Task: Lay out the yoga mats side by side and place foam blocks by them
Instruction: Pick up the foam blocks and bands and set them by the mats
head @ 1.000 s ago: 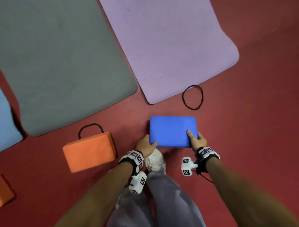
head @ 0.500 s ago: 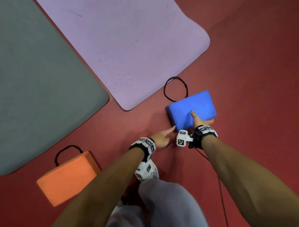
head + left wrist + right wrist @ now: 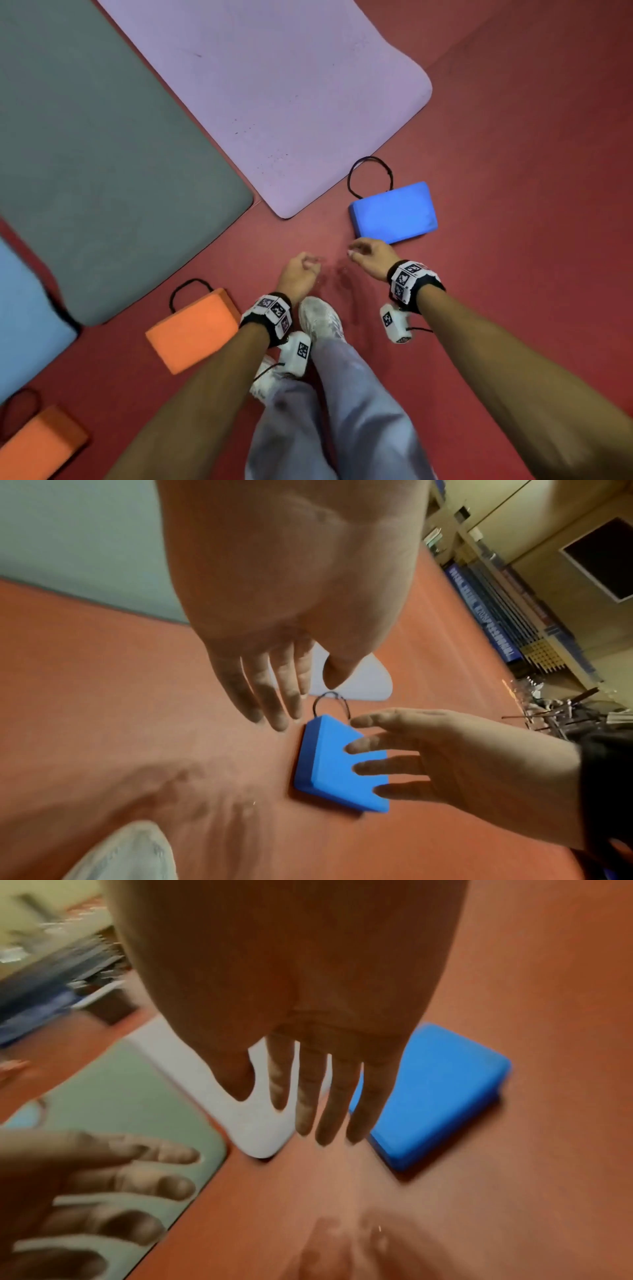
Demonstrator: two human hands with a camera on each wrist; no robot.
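Observation:
A blue foam block [image 3: 393, 213] lies flat on the red floor just off the near corner of the lilac mat [image 3: 274, 89]. A grey mat [image 3: 102, 154] lies beside the lilac one, and a light blue mat [image 3: 24, 318] shows at the left edge. An orange block [image 3: 191, 330] sits by the grey mat's corner, another orange block [image 3: 37, 445] at the bottom left. My right hand [image 3: 368, 251] hovers just short of the blue block, fingers loose and empty. My left hand [image 3: 301, 270] hangs beside it, also empty. In the left wrist view the blue block [image 3: 337, 764] lies under both spread hands.
A black cord loop [image 3: 370, 174] lies on the floor between the lilac mat and the blue block; similar loops lie behind each orange block. My white shoe [image 3: 320, 320] and grey trouser legs stand just behind the hands. Open red floor stretches to the right.
The blue block was set down by the lilac mat's corner. My right hand has let go of it and drawn back; my left hand has pulled back too.

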